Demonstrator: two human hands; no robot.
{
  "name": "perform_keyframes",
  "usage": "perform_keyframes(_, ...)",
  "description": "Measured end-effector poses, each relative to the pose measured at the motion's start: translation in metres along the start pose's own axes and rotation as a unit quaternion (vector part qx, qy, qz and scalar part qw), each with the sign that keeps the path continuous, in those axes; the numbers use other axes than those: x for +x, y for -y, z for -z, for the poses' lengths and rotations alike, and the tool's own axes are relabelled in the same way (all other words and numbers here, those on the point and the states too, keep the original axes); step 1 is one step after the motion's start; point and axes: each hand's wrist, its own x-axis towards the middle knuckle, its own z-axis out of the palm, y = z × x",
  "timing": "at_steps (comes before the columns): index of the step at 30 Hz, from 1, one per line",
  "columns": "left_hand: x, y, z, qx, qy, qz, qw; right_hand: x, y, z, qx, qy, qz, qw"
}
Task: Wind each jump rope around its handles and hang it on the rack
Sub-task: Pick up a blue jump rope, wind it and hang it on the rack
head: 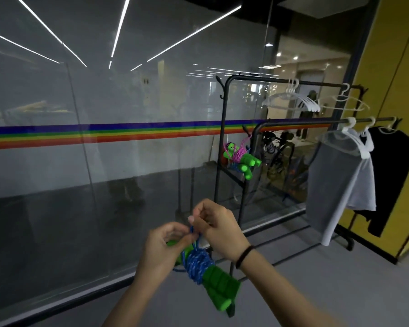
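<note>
Jump rope (pixel 200 263), its blue cord wound round green handles (pixel 222 287), is held in mid-air low before the person. The left hand (pixel 159 247) has its grip pinching the cord's loose loop at the bundle's top, and the right hand (pixel 219 224) pinches that loop just above. Beyond, other wound ropes (pixel 240 159) hang at the end of the black rack (pixel 300 121), which carries a grey shirt (pixel 335 185).
</note>
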Motion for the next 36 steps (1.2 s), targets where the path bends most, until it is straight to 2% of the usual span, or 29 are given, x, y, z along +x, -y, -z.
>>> perform_keyframes(8,0.087,0.023,-0.041,0.003,-0.021,-0.021,1.0,0.068,-0.065,0.028,-0.001,-0.018,-0.007,1.0)
perform_keyframes(14,0.187,0.038,-0.08,0.026,-0.005,-0.059,0.998,0.161,-0.121,0.066,-0.003,-0.025,0.021,0.999)
perform_keyframes(25,0.409,-0.002,-0.163,0.177,0.021,-0.181,0.967,0.328,-0.169,0.175,-0.122,-0.113,0.068,0.984)
perform_keyframes(29,0.45,-0.01,-0.188,0.192,0.04,-0.215,0.957,0.358,-0.183,0.203,-0.139,-0.126,0.063,0.98)
perform_keyframes(36,0.48,-0.007,-0.21,0.2,0.059,-0.222,0.953,0.378,-0.199,0.225,-0.159,-0.128,0.061,0.977)
